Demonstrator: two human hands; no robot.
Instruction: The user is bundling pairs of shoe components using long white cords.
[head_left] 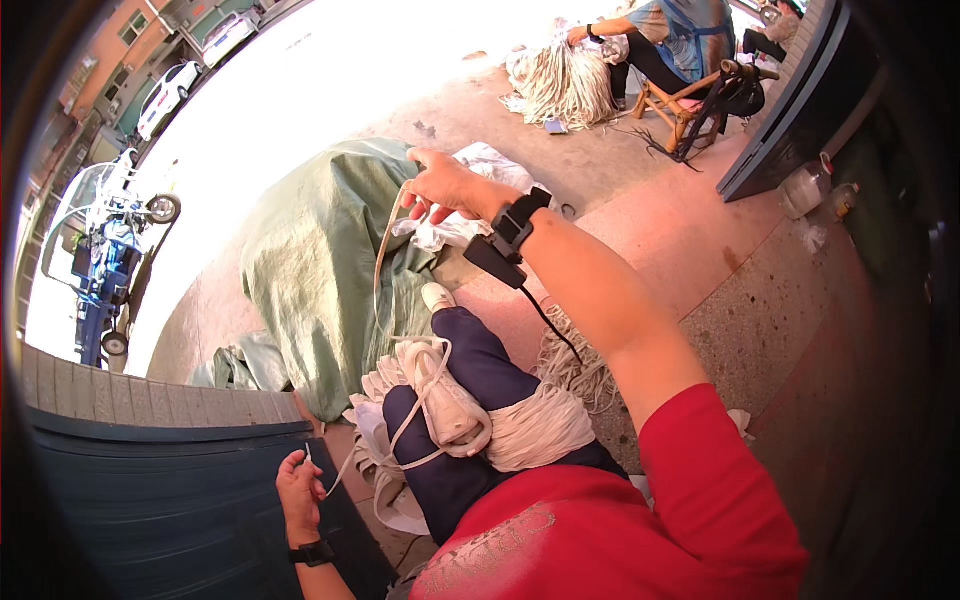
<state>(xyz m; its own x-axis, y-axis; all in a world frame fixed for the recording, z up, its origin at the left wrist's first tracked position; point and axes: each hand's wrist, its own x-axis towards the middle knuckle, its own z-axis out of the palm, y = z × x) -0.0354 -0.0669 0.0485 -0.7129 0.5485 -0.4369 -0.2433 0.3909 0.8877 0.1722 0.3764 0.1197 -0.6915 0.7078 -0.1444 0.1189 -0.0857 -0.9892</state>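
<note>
An off-white flat cord [381, 255] hangs from my right hand [445, 188], which is raised ahead over a green tarp with its fingers closed on the cord. Low at the left, my left hand [300, 492] pinches a thin pale cord end, and a length runs from it toward my lap. On my thighs lies a folded bundle of off-white cord [455, 410], with loose loops crossing over it. A second bundle of cord [540, 430] lies across my other thigh. More bundled strands [375, 450] hang beside my knee.
A green tarp [310, 250] covers a bulky heap ahead, beside white plastic bags [490, 165]. Loose cords [575, 365] lie on the floor. Another person sits on a bamboo chair [690, 105] by a cord pile [565, 80]. Dark door panels [150, 480] stand left; plastic bottles [805, 185] right.
</note>
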